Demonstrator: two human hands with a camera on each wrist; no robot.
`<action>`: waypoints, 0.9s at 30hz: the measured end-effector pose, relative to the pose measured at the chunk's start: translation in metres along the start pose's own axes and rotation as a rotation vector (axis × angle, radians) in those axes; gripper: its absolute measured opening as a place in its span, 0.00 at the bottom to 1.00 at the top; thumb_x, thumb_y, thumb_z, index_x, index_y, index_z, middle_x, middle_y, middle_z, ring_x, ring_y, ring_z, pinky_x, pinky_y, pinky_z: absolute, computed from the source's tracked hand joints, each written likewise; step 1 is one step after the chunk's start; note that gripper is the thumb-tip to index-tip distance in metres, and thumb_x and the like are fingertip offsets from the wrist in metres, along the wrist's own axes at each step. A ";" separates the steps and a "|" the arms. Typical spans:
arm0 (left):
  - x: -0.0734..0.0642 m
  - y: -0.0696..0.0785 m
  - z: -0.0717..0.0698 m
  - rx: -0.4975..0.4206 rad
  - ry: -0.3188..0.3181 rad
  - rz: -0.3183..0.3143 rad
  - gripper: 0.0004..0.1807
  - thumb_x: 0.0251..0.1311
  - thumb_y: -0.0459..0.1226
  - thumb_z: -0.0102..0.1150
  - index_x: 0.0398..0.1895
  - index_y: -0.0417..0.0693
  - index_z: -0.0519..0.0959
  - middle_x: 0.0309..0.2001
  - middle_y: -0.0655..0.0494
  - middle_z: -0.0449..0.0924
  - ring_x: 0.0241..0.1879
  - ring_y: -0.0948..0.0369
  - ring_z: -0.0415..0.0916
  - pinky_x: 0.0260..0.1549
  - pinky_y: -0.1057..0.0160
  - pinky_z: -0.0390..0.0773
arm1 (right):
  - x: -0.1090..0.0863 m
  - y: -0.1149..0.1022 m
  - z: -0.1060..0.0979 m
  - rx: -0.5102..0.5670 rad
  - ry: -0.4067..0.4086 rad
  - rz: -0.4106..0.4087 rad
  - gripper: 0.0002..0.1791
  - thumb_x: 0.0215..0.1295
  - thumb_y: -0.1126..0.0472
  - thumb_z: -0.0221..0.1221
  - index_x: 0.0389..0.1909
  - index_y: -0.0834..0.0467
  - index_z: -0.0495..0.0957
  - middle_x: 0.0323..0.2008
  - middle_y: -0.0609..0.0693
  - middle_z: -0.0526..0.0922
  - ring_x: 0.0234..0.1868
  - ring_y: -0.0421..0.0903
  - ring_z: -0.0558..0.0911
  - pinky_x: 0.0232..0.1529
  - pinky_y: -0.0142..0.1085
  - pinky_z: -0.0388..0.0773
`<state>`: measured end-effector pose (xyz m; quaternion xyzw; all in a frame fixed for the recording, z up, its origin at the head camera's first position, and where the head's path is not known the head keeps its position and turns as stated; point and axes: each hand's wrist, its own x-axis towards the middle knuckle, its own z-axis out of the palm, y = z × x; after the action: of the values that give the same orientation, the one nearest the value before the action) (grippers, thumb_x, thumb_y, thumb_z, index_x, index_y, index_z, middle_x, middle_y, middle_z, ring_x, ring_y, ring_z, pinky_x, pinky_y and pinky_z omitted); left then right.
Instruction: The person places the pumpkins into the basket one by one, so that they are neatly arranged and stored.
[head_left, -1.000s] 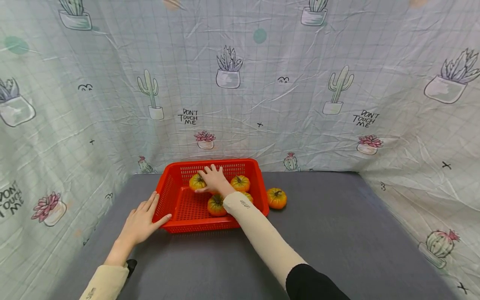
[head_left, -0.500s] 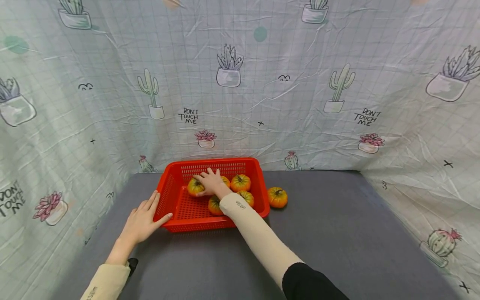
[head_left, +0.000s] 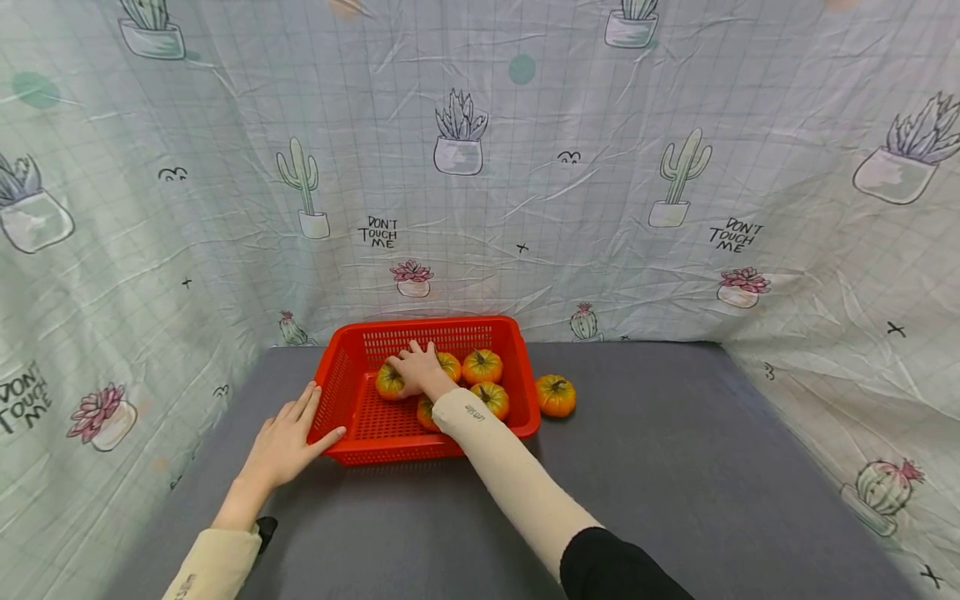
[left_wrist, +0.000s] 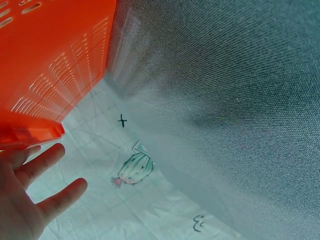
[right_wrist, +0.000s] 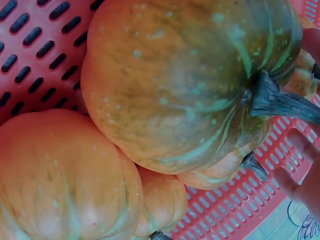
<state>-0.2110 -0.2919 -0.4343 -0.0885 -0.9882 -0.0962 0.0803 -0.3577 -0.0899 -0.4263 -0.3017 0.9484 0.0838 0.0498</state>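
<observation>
A red plastic basket (head_left: 360, 452) with slotted walls stands on the table and holds several small orange pumpkins. My left hand (head_left: 279, 442) lies along the basket's left side with straight, spread fingers touching its rim; in the left wrist view those fingers (left_wrist: 45, 162) show beneath the rim. Inside the basket, my right hand (head_left: 420, 372) has its fingers around the leftmost pumpkin (head_left: 388, 383). Close up in the right wrist view, a large greenish-orange pumpkin (right_wrist: 175, 85) with a dark stem fills the middle, and fingertips (right_wrist: 300, 145) appear at the right edge.
One more pumpkin (head_left: 556, 396) sits on the dark grey table (head_left: 660, 467), just outside the basket's right wall. A pale curtain (head_left: 525, 275) printed with cacti surrounds the table at the back and sides.
My right hand has moved slightly left and nearer to me, and the leftmost pumpkin has shifted the same way. The pumpkins behind the right forearm show more. My left hand stays put.
</observation>
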 end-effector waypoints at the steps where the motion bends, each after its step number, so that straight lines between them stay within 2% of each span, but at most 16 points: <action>1: 0.000 0.000 0.000 0.001 0.001 0.000 0.47 0.55 0.62 0.43 0.68 0.40 0.47 0.69 0.42 0.48 0.61 0.43 0.54 0.50 0.36 0.59 | 0.000 0.000 0.000 -0.007 0.000 -0.001 0.38 0.55 0.39 0.54 0.66 0.39 0.52 0.67 0.45 0.58 0.70 0.49 0.50 0.64 0.53 0.50; 7: -0.001 0.000 0.000 -0.002 0.001 -0.001 0.48 0.55 0.64 0.41 0.68 0.40 0.47 0.69 0.42 0.47 0.61 0.44 0.54 0.50 0.36 0.59 | 0.000 0.002 0.000 -0.042 0.016 -0.008 0.40 0.54 0.39 0.55 0.67 0.40 0.51 0.66 0.46 0.57 0.69 0.50 0.52 0.63 0.53 0.52; 12: -0.001 0.000 0.000 -0.003 0.004 0.002 0.48 0.55 0.64 0.40 0.68 0.40 0.47 0.69 0.42 0.47 0.61 0.44 0.54 0.50 0.36 0.59 | 0.001 0.003 0.001 -0.051 0.038 0.021 0.38 0.56 0.39 0.53 0.67 0.42 0.52 0.66 0.44 0.60 0.69 0.49 0.52 0.64 0.52 0.52; 19: 0.001 0.003 -0.001 -0.003 -0.008 0.003 0.48 0.55 0.64 0.40 0.68 0.40 0.47 0.69 0.42 0.47 0.61 0.44 0.54 0.50 0.36 0.59 | -0.001 0.005 0.002 -0.069 0.025 0.061 0.35 0.58 0.39 0.50 0.66 0.41 0.53 0.65 0.43 0.61 0.68 0.48 0.53 0.64 0.50 0.52; 27: 0.000 0.003 -0.003 -0.002 -0.011 -0.004 0.47 0.55 0.61 0.43 0.68 0.39 0.46 0.69 0.41 0.47 0.61 0.43 0.54 0.50 0.36 0.59 | 0.000 0.008 0.001 -0.071 0.018 0.058 0.35 0.59 0.38 0.49 0.66 0.41 0.53 0.65 0.43 0.60 0.69 0.48 0.52 0.64 0.50 0.52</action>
<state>-0.2096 -0.2893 -0.4307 -0.0873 -0.9886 -0.0968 0.0747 -0.3621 -0.0834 -0.4260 -0.2766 0.9535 0.1162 0.0281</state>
